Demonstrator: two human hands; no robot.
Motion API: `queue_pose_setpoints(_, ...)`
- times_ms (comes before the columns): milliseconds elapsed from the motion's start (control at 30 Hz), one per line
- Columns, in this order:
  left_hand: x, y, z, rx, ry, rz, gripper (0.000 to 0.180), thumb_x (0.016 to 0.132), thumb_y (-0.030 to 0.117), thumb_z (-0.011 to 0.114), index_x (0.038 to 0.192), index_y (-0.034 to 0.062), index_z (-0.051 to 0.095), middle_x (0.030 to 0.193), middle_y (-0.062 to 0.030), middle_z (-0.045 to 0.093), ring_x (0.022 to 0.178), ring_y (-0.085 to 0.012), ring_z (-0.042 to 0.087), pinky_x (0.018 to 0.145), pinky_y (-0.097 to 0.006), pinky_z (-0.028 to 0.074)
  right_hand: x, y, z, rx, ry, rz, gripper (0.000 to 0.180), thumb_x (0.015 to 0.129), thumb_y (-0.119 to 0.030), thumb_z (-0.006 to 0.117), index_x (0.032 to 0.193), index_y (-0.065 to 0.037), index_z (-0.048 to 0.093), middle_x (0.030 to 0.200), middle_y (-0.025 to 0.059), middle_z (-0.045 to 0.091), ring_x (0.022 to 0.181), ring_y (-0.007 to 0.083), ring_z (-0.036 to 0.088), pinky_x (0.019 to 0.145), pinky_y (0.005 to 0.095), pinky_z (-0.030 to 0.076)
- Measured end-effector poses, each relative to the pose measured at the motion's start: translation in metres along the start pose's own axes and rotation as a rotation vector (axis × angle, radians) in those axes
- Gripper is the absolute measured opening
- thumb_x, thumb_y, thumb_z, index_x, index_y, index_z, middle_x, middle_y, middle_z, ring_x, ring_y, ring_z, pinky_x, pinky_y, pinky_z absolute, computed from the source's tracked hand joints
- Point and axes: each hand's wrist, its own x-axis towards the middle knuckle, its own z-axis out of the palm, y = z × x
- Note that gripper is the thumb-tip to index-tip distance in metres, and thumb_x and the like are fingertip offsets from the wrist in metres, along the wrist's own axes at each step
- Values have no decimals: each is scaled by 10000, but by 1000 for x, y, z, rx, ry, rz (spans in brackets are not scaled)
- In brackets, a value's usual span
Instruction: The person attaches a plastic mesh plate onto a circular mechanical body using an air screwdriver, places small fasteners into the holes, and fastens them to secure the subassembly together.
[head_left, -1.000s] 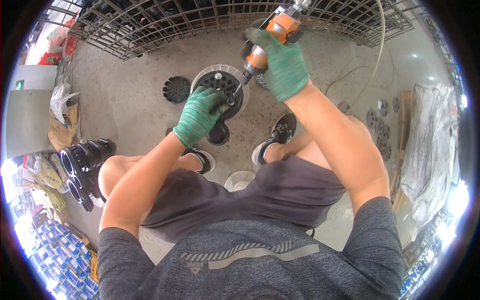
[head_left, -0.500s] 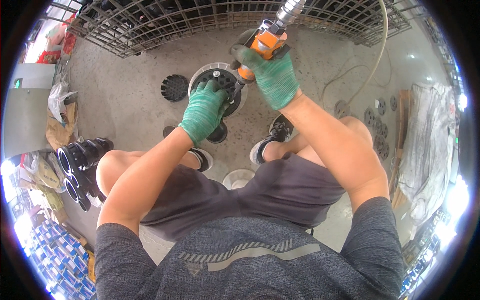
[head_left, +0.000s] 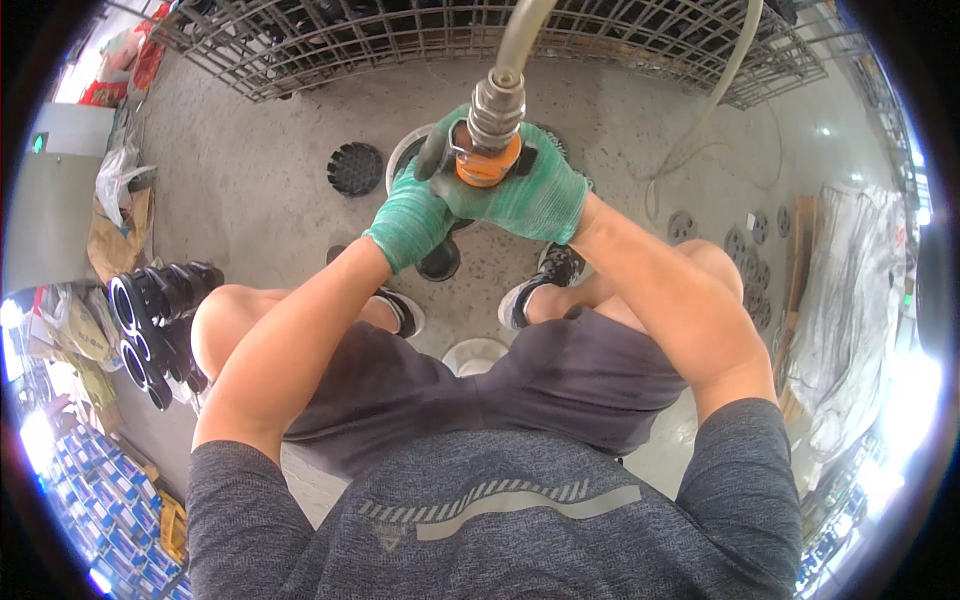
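One slip risk, close quarters.
Right hand (head_left: pixel 528 203) grips orange tool (head_left: pixel 488 170); left hand (head_left: pixel 410 220) just beside, grasp hidden, I can't tell; tilt could skid tool into it.

Streaky green is covering the left glove (head_left: pixel 410 218) and right glove (head_left: pixel 532 203), and dark grey is showing on the right fingers (head_left: pixel 431 157). The power tool (head_left: pixel 487 168) is showing bright orange, its coupling (head_left: pixel 497 108) gleaming silver. The shirt (head_left: pixel 600 550) is displaying heathered charcoal with pale grey diagonal hatching and a plain stripe.
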Motion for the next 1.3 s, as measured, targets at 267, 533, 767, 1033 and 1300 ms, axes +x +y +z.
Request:
queue_pose_setpoints(267, 9, -47, 14, -282, 73, 102, 882, 762, 56, 790, 1523, 52, 345, 1286, -259, 561, 1178, -437, 554, 1004, -453, 474, 0, 1, 6, -44, -57, 93, 298, 811, 23, 770, 1062, -75, 643, 993, -3, 689, 924, 105, 645, 866, 282, 543)
queue_pose_setpoints(533, 20, -73, 23, -68, 129, 224, 746, 770, 148, 800, 1413, -13, 458, 1242, -239, 595, 1147, -428, 575, 1006, -454, 472, -4, 4, 4, -59, -83, 74, 295, 816, 33, 754, 1059, -73, 624, 993, -2, 684, 946, 102, 645, 880, 278, 539)
queue_pose_setpoints(767, 4, -23, 9, -386, 141, 42, 508, 827, 112, 771, 1299, 108, 584, 1289, -141, 589, 1172, -319, 558, 1023, -410, 479, 5, -6, 0, -90, -46, 42, 353, 822, -122, 852, 1129, -70, 686, 1040, -6, 716, 962, 108, 644, 892, 270, 546)
queue_pose_setpoints(1033, 3, -8, -10, 385, 33, 215, 270, 840, 133, 744, 1100, 91, 684, 1102, -191, 597, 1017, -417, 588, 898, -499, 487, 11, -65, -76, 104, 411, -73, 235, 861, -195, 764, 1013, -69, 637, 715, 68, 670, 607, 151, 668, 496, 289, 529)
queue_pose_setpoints(1300, 72, 51, -16, 322, -37, 329, 246, 891, 30, 649, 1136, 31, 678, 1084, -198, 668, 996, -408, 646, 870, -450, 522, -14, -76, -170, 404, 1070, 102, 141, 935, -155, 643, 946, -15, 640, 759, 99, 658, 600, 232, 641, 528, 367, 542)
